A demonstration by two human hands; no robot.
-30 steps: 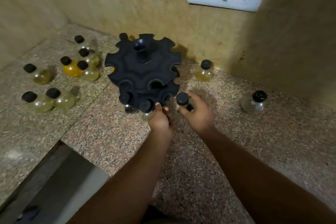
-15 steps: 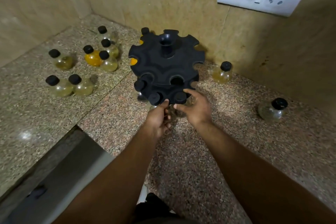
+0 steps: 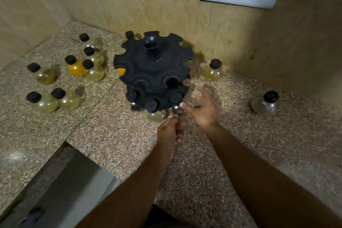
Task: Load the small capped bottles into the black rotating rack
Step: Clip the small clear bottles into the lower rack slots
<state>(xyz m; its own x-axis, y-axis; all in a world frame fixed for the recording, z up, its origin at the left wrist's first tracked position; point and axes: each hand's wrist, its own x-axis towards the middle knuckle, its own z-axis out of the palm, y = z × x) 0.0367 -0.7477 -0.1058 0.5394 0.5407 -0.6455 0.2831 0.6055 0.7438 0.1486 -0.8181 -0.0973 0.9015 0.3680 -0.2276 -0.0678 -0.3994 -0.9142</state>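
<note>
Black plastic rotating rack carries three capped glass bottles in its front lower slots. Right hand open beside the rightmost bottle; left hand curled, empty. Risk: a knock unseats it

I see a speckled stone counter | black rack in the middle | small bottles standing left and right of it
</note>
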